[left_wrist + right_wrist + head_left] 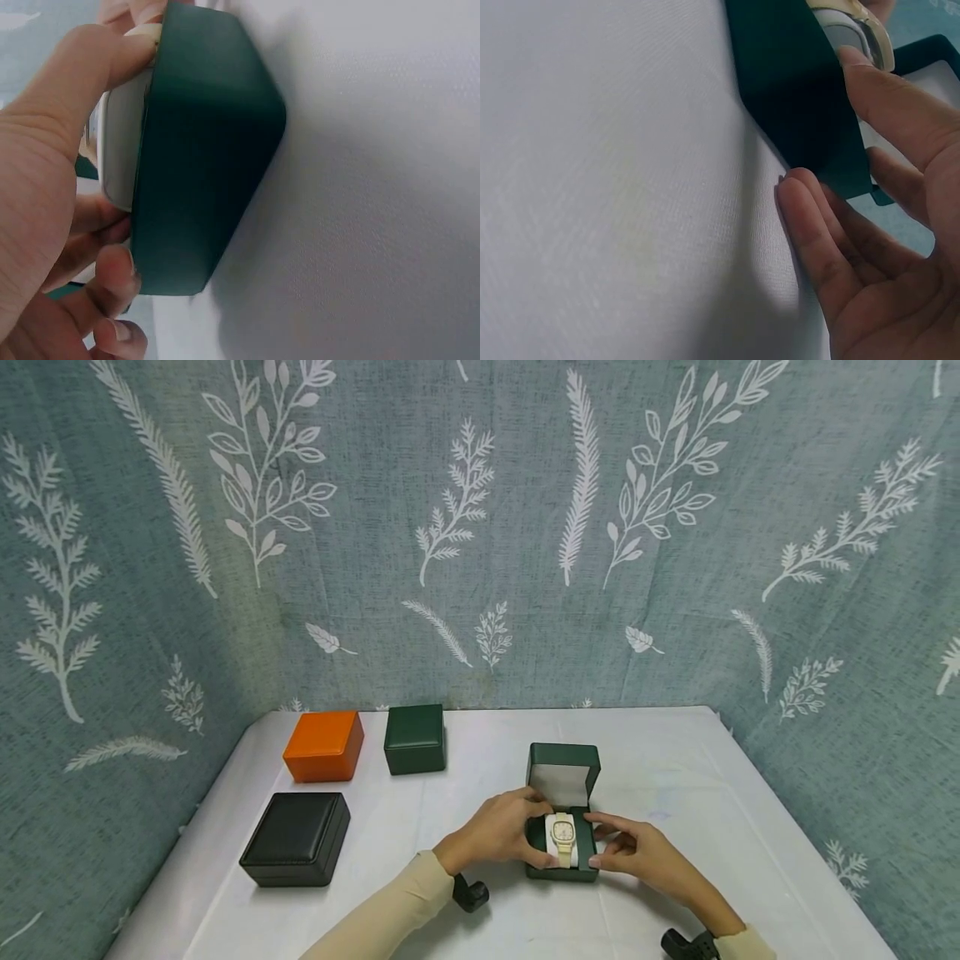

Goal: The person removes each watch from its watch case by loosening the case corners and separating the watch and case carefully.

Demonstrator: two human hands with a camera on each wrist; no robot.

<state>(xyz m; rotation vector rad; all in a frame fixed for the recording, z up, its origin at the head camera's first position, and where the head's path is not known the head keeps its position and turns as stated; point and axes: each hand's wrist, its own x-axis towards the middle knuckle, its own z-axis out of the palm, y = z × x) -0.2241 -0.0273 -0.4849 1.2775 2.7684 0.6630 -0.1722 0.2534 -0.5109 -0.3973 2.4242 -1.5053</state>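
Green and hinged, a watch box (558,876) stands between a person's two hands on a white-covered table (420,818), its lid (564,752) raised on the side of the grip farthest from the wearer. Inside, between the left hand's thumb and fingers, a cream-coloured watch (562,832) lies face up around a white cushion (550,825). The left hand (498,831) grasps the watch together with its cushion, thumb at the near end of the strap, fingers toward the far end. Across from it, the right hand (637,852) grips the box's right side, its thumb at the near part of the rim and its fingers along the far part and the outer wall. Just behind each grip, a black device (470,893) sits at the wrist, and a beige sleeve (390,902) covers the left forearm. Well apart to the left of the grip rests a black box (295,839), lid down. Beyond it, farther from the wearer than either hand, an orange box (322,746) and a second green box (415,739) stand side by side, a gap between them, both closed. Behind everything, facing the grip, hangs a blue-green cloth (517,527) printed with pale leaves
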